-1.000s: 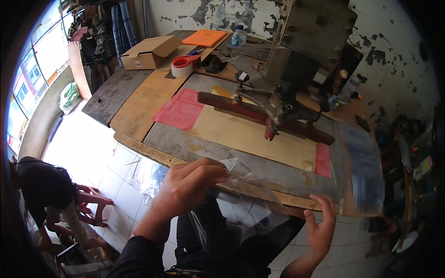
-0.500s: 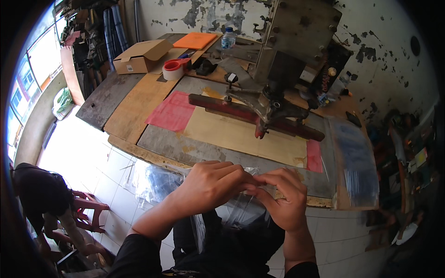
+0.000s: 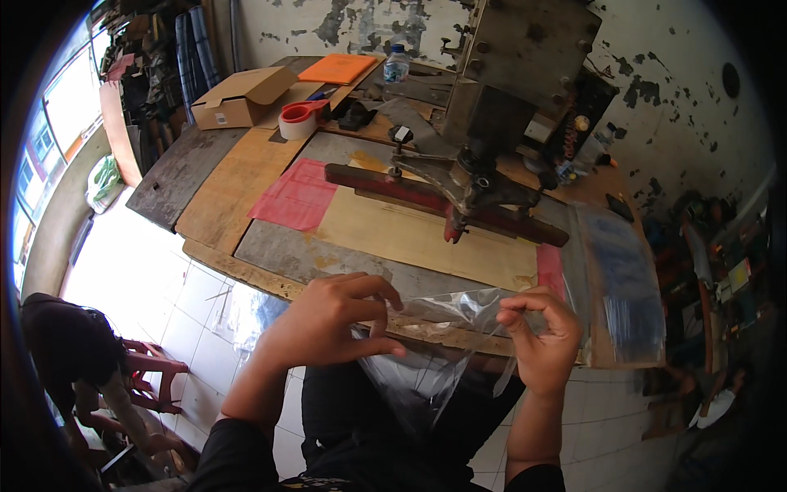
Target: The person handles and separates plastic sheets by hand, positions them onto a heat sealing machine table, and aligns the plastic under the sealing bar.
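A clear plastic sheet [image 3: 426, 381] hangs creased in front of my lap, at the table's front edge. Thumb and fingertips of my right hand [image 3: 541, 340] pinch its upper right corner. My left hand [image 3: 328, 324] is beside the sheet's left side, thumb and fingers apart with a gap between them; any contact with the plastic there is hard to make out. Beyond both hands, a press [image 3: 484, 176] holds a long dark red bar [image 3: 369, 180] over a yellow sheet [image 3: 352, 225], which has a pink piece [image 3: 297, 193] at its left end.
Many clear plastic sheets [image 3: 627, 279] lie piled on the right. More clear plastic [image 3: 250, 316] hangs at the front left edge. Behind are a cardboard box [image 3: 225, 111], a tape dispenser [image 3: 297, 123] and a water bottle [image 3: 397, 66]. Another person [image 3: 74, 344] bends near a red stool [image 3: 156, 373].
My hands, close together before, have moved apart. My left fingers have spread, and my right hand has shifted right with the sheet's corner, so the plastic now stretches between the hands.
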The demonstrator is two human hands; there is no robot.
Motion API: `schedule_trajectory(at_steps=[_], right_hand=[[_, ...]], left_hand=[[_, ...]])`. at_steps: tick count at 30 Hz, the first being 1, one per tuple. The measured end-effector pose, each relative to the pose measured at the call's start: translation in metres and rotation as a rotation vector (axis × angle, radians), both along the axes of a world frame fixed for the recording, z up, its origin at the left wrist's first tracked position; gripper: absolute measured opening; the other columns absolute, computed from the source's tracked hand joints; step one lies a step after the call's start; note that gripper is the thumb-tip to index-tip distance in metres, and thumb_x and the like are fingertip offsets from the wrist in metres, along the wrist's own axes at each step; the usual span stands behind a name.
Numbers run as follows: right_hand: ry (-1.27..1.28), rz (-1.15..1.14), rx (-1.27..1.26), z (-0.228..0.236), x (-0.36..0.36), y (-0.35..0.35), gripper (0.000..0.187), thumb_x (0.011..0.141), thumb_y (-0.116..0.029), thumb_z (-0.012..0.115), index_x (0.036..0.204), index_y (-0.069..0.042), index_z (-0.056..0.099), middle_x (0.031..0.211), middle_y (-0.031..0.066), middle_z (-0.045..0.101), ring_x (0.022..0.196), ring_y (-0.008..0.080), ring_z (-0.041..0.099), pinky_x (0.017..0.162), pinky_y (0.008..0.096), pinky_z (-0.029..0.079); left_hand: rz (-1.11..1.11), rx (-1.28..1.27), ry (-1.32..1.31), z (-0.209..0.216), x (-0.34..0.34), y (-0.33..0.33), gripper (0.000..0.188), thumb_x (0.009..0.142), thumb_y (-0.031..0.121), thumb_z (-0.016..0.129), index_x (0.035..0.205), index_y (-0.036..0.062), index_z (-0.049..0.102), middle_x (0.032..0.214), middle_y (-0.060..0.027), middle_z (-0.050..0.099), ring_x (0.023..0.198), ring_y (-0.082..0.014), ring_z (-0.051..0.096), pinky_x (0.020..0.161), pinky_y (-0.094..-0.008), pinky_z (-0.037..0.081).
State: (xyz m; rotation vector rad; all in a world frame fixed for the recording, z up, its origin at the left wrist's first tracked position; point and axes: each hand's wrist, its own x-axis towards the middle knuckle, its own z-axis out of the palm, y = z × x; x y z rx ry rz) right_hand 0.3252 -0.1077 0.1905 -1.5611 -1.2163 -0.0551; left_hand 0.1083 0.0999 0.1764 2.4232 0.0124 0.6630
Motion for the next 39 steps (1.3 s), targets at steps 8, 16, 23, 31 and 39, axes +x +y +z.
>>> schedule_trajectory(at_steps=[8, 16, 23, 31, 39], right_hand=[[-0.061, -0.003, 0.022, -0.002, 0.024, -0.015, 0.012, 0.093, -0.007, 0.082, 0.095, 0.000, 0.072, 0.087, 0.0060, 0.072, 0.084, 0.0160, 0.068, 0.079, 0.0286, 0.053], [0.298, 0.193, 0.011, -0.085, 0.064, -0.011, 0.013, 0.108, -0.013, 0.066, 0.107, -0.003, 0.057, 0.099, 0.0133, 0.079, 0.098, 0.0214, 0.077, 0.092, 0.0348, 0.056], [0.311, 0.064, -0.275, -0.122, 0.077, -0.023, 0.017, 0.109, -0.017, 0.065, 0.105, -0.002, 0.056, 0.094, 0.0109, 0.078, 0.093, 0.0174, 0.075, 0.089, 0.0313, 0.054], [0.458, 0.204, -0.262, -0.127, 0.085, -0.023, 0.016, 0.106, -0.014, 0.069, 0.105, -0.002, 0.059, 0.090, 0.0080, 0.073, 0.089, 0.0164, 0.074, 0.088, 0.0311, 0.054], [0.550, 0.074, 0.221, -0.127, 0.087, -0.024, 0.021, 0.106, -0.022, 0.070, 0.110, -0.004, 0.060, 0.090, 0.0067, 0.071, 0.087, 0.0174, 0.073, 0.086, 0.0342, 0.055]], left_hand=[[0.122, 0.040, 0.036, -0.026, -0.016, 0.014, 0.015, 0.081, 0.014, 0.088, 0.085, 0.0099, 0.074, 0.099, -0.0037, 0.076, 0.094, -0.0254, 0.075, 0.082, -0.0395, 0.058], [0.439, 0.436, -0.244, -0.032, 0.000, 0.022, 0.012, 0.083, 0.008, 0.082, 0.089, 0.0113, 0.072, 0.094, 0.0002, 0.075, 0.084, -0.0192, 0.073, 0.073, -0.0345, 0.055], [0.124, 0.127, 0.055, -0.062, -0.019, -0.005, 0.009, 0.083, 0.009, 0.083, 0.083, 0.0096, 0.074, 0.087, -0.0038, 0.074, 0.077, -0.0250, 0.073, 0.067, -0.0386, 0.058], [0.083, -0.064, 0.325, -0.094, -0.042, -0.026, 0.009, 0.090, 0.018, 0.078, 0.092, 0.0097, 0.075, 0.090, -0.0056, 0.075, 0.081, -0.0305, 0.074, 0.070, -0.0419, 0.059], [0.275, -0.173, -0.220, -0.032, 0.001, 0.007, 0.013, 0.086, -0.003, 0.078, 0.096, 0.0029, 0.072, 0.093, -0.0089, 0.078, 0.088, -0.0241, 0.078, 0.078, -0.0342, 0.060]])
